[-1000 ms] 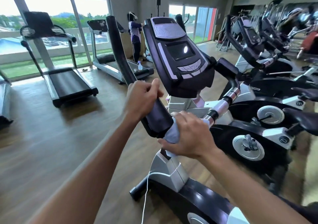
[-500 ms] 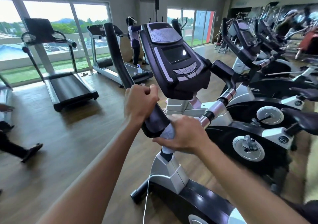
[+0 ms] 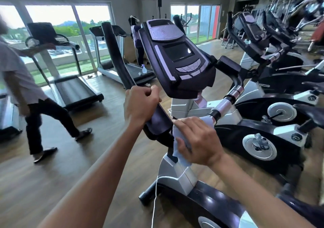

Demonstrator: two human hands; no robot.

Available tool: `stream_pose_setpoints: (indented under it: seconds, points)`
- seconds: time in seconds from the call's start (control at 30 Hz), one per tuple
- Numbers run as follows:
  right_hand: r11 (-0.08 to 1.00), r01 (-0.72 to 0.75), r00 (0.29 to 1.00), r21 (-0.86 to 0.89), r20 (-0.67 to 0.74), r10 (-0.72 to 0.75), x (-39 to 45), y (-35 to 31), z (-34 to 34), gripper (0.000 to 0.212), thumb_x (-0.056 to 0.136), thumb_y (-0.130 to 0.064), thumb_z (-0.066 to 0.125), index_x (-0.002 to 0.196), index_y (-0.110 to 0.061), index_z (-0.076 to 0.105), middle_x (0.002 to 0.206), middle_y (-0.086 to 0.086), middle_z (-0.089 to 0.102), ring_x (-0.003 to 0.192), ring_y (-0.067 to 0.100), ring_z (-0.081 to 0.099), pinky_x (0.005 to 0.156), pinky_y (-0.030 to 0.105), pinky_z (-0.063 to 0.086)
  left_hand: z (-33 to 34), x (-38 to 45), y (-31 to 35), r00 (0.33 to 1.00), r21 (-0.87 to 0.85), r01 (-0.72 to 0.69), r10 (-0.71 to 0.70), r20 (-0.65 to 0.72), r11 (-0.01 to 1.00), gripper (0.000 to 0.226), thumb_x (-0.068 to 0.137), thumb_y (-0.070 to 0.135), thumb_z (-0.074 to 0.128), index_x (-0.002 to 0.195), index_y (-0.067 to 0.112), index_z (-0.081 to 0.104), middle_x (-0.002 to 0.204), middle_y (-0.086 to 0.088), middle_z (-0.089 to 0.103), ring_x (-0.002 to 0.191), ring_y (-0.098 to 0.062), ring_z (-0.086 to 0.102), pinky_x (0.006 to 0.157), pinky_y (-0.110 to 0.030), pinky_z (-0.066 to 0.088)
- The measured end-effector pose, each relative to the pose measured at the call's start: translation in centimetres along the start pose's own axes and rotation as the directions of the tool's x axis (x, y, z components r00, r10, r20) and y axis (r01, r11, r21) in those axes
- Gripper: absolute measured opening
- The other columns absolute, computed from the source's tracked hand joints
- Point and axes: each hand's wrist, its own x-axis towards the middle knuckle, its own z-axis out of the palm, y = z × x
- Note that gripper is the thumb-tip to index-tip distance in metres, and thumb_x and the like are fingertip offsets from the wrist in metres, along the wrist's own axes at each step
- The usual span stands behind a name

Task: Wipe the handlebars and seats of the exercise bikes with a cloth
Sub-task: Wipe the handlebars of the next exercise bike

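Note:
An exercise bike with a dark console (image 3: 177, 57) stands right in front of me. My left hand (image 3: 141, 106) grips its black left handlebar (image 3: 115, 56) low down, just above the padded bend. My right hand (image 3: 196, 140) holds a pale blue cloth (image 3: 178, 138) pressed against the centre of the handlebar, where the black padding meets the silver sensor grip (image 3: 223, 105). The cloth hangs down below my palm. The bike's seat is out of view.
A person (image 3: 26, 94) walks across the wooden floor at the left. Two treadmills (image 3: 70, 87) stand by the windows, one with a spray bottle (image 3: 144, 69) on its deck. Another person (image 3: 137, 40) stands beyond. More exercise bikes (image 3: 273, 105) line the right side.
A person has walked into view at the left. My right hand has opened out and slid the cloth slightly right and down along the handlebar centre. My left hand keeps its grip.

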Motion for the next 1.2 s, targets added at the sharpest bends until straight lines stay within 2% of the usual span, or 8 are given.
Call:
stream_pose_setpoints:
  seconds: [0.17, 0.33, 0.47, 0.6, 0.67, 0.83, 1.03, 1.2]
  points:
    - [0.908, -0.418, 0.908, -0.018, -0.034, 0.417, 1.3, -4.7, 1.1, 0.033, 0.089, -0.029, 0.048, 0.102, -0.01, 0.072, 0.093, 0.009, 0.07, 0.085, 0.033, 0.063, 0.079, 0.045, 0.052, 0.1, 0.1, -0.1, 0.999, 0.034, 0.011, -0.01, -0.034, 0.999, 0.046, 0.087, 0.04, 0.048, 0.061, 0.013, 0.074, 0.054, 0.0, 0.066, 0.067, -0.018, 0.066, 0.076, -0.036, 0.055]
    - [0.999, -0.012, 0.99, 0.029, 0.141, 0.008, 1.4, 2.3, -0.8, 0.036, 0.088, -0.032, 0.046, 0.101, -0.011, 0.072, 0.09, 0.006, 0.069, 0.08, 0.031, 0.065, 0.072, 0.04, 0.051, -0.1, -0.2, 0.0, 1.0, 0.02, 0.01, -0.01, -0.008, 1.0, 0.045, 0.095, 0.035, 0.053, 0.058, 0.02, 0.076, 0.057, 0.015, 0.069, 0.067, -0.006, 0.067, 0.079, -0.031, 0.054]
    - [0.849, -0.528, 0.849, -0.032, 0.0, 0.528, 2.8, 3.7, -0.4, 0.034, 0.089, -0.034, 0.039, 0.085, -0.016, 0.068, 0.082, 0.006, 0.067, 0.079, 0.032, 0.064, 0.067, 0.038, 0.044, 0.1, 0.0, -0.1, 1.0, 0.029, -0.005, 0.006, -0.017, 1.0, 0.047, 0.094, 0.036, 0.052, 0.056, 0.02, 0.074, 0.055, 0.009, 0.068, 0.061, -0.009, 0.066, 0.077, -0.033, 0.055]
    - [0.977, -0.131, 0.981, 0.167, 0.164, 0.103, 1.2, -0.4, -0.5, 0.033, 0.081, -0.031, 0.05, 0.095, -0.012, 0.072, 0.087, 0.004, 0.069, 0.079, 0.029, 0.063, 0.074, 0.039, 0.048, 0.2, 0.2, 0.0, 1.0, 0.039, 0.009, -0.008, -0.028, 0.999, 0.046, 0.095, 0.037, 0.053, 0.058, 0.021, 0.075, 0.057, 0.008, 0.069, 0.061, -0.01, 0.066, 0.074, -0.033, 0.054]
    - [0.967, -0.119, 0.981, 0.226, 0.175, 0.08, 1.4, 2.3, -0.9, 0.038, 0.083, -0.031, 0.049, 0.103, -0.012, 0.075, 0.094, 0.003, 0.073, 0.083, 0.029, 0.067, 0.078, 0.038, 0.051, 0.2, -0.1, 0.2, 0.999, 0.038, 0.024, -0.023, -0.027, 0.999, 0.045, 0.096, 0.035, 0.055, 0.059, 0.021, 0.076, 0.057, 0.01, 0.069, 0.06, -0.008, 0.065, 0.068, -0.026, 0.052]
    - [0.784, -0.604, 0.794, 0.147, 0.025, 0.607, 2.2, 8.5, -0.7, 0.049, 0.086, -0.039, 0.038, 0.106, -0.015, 0.076, 0.1, 0.006, 0.075, 0.091, 0.03, 0.068, 0.081, 0.035, 0.054, 0.3, -0.2, 0.2, 1.0, 0.056, 0.01, -0.009, -0.028, 0.998, 0.046, 0.095, 0.035, 0.054, 0.057, 0.019, 0.074, 0.05, 0.014, 0.064, 0.063, -0.013, 0.064, 0.065, -0.026, 0.046]
    - [0.959, -0.119, 0.988, 0.257, 0.124, 0.09, 0.6, 2.6, -0.8, 0.035, 0.078, -0.025, 0.051, 0.1, -0.014, 0.076, 0.094, 0.001, 0.073, 0.085, 0.023, 0.066, 0.081, 0.034, 0.05, 0.2, 0.1, 0.0, 0.999, 0.087, 0.004, -0.001, -0.033, 0.996, 0.046, 0.095, 0.038, 0.053, 0.058, 0.022, 0.074, 0.052, 0.011, 0.066, 0.057, -0.008, 0.064, 0.065, -0.026, 0.051]
    - [0.75, -0.631, 0.769, 0.197, 0.038, 0.638, 2.4, 8.9, -0.8, 0.042, 0.081, -0.036, 0.044, 0.098, -0.02, 0.079, 0.097, 0.001, 0.076, 0.088, 0.021, 0.067, 0.079, 0.037, 0.055, 0.3, 0.0, 0.2, 0.999, 0.077, 0.005, -0.002, -0.035, 0.997, 0.044, 0.092, 0.038, 0.054, 0.058, 0.023, 0.075, 0.051, 0.013, 0.065, 0.054, -0.006, 0.062, 0.064, -0.028, 0.054]
